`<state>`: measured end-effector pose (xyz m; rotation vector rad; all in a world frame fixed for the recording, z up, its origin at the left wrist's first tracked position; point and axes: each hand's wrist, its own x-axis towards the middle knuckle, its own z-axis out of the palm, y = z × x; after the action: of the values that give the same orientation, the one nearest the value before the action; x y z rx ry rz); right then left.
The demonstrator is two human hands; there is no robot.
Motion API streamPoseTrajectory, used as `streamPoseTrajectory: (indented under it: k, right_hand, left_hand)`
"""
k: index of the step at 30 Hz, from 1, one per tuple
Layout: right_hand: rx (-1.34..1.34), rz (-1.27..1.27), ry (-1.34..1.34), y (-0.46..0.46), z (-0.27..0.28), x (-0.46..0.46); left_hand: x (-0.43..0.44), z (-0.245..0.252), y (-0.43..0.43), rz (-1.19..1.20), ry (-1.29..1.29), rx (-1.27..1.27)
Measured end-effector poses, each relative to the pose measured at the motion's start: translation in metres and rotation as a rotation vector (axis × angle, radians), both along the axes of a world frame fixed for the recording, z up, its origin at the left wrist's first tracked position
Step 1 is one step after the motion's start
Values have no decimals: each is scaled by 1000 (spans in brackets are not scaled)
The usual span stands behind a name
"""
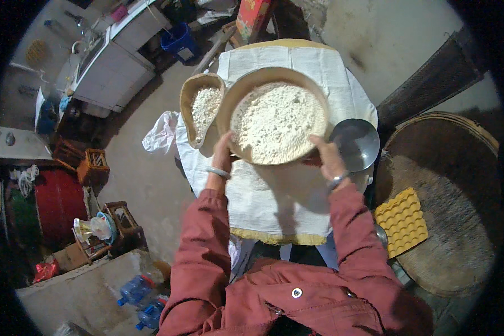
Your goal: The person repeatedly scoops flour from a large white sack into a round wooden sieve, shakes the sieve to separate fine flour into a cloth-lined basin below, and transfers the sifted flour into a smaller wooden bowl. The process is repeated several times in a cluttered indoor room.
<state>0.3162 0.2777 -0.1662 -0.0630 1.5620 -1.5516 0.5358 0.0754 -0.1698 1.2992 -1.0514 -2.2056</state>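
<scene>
A round sieve (226, 112) with a tall pale rim holds a lumpy layer of white flour (277, 122). My left hand (223, 153) grips its lower left rim, and my right hand (328, 157) grips the lower right rim, thumbs on the edge and the other fingers mostly hidden below. Just left of the sieve lies a gourd scoop (186, 103) with more flour (205, 110) in it. A shiny metal bowl (356, 143) is beside my right hand. All of this is over a white cloth (260, 197) spread on a table.
A crumpled plastic bag (161, 132) hangs at the cloth's left edge. To the right are a large round woven tray (453, 201) and a yellow egg tray (402, 222). A blue bucket (180, 42) stands beyond the table, near a white counter (122, 63). Large plastic bottles (136, 290) are at lower left.
</scene>
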Motion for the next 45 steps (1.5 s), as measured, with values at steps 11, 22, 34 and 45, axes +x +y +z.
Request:
streamPoseTrajectory:
  k: [11,22,34,45]
  right_hand:
    - [-30,-66,-48,0,25,15]
    - [11,-31,-61,2,19,15]
    - [-174,-133,-108,-8,13,26]
    - [-203,-230,-167,-5,2,30]
  left_hand:
    - [8,-11,-10,-9,40,75]
    - [14,-5,-9,-81,91,60]
    - [21,-25,-20,-162,209,-69]
    - [20,-25,-22,-108,93,-129]
